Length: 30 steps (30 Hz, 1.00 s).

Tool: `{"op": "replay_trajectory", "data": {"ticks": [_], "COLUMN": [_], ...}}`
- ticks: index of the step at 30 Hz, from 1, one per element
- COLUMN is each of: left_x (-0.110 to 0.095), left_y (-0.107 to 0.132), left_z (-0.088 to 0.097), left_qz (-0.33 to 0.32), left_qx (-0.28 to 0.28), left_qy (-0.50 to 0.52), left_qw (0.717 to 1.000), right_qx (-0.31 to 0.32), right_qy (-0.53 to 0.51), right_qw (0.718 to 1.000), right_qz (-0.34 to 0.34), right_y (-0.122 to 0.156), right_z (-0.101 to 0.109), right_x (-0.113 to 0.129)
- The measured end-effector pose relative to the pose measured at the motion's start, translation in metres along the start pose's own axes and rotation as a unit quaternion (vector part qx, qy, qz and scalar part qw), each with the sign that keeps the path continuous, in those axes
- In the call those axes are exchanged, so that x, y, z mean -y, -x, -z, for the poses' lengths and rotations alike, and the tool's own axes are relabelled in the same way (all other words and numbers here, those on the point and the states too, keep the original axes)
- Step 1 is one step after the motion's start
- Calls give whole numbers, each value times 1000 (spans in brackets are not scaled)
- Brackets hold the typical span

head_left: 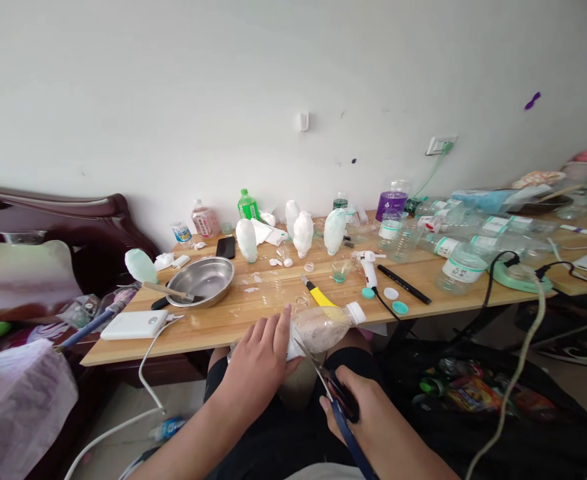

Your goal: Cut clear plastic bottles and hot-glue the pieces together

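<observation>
My left hand (258,363) is wrapped round a clear plastic bottle (326,327) with a white cap, held on its side over my lap at the table's front edge. My right hand (366,417) grips a pair of scissors (331,393) with dark blue handles. Its blades point up and touch the bottle's underside near my left fingers. A yellow utility knife (318,295) lies on the wooden table (213,327) just behind the bottle.
On the table lie a steel bowl (203,280), a white power bank (134,325), a white glue gun (368,265), a black pen (403,285), loose caps, several white-coated and clear bottles. Cables hang off the right. A dark bag (478,400) sits on the floor.
</observation>
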State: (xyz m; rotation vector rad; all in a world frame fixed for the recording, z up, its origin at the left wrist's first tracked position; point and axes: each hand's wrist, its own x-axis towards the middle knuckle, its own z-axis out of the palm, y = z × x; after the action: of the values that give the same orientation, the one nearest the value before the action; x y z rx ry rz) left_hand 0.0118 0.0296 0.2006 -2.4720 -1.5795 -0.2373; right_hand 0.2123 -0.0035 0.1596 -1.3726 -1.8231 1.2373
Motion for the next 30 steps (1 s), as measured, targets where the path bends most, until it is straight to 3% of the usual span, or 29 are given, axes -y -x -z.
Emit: {"op": "replay_trajectory", "data": {"ticks": [3, 6, 9, 13, 17, 24, 30], "left_x": [-6, -5, 6, 29, 33, 16, 16], "left_y": [5, 9, 9, -1, -9, -4, -6], "left_z": [-2, 2, 16, 34, 33, 17, 18], "left_qz": [18, 32, 24, 13, 20, 83, 99], "left_qx": [-41, -35, 26, 126, 187, 163, 138], "left_qy": [-22, 22, 133, 270, 338, 293, 254], "left_qw": [999, 999, 991, 955, 922, 939, 952], "right_qx": [-21, -37, -36, -8, 27, 8, 15], "right_qy": [4, 27, 36, 36, 27, 24, 55], "right_qw": [1000, 999, 998, 998, 999, 1000, 998], "right_qz": [23, 30, 26, 44, 3, 7, 16], "right_y": [-2, -5, -5, -2, 2, -6, -10], "right_z": [-6, -7, -4, 2, 2, -9, -5], "right_x": [-8, -18, -24, -19, -8, -23, -29]}}
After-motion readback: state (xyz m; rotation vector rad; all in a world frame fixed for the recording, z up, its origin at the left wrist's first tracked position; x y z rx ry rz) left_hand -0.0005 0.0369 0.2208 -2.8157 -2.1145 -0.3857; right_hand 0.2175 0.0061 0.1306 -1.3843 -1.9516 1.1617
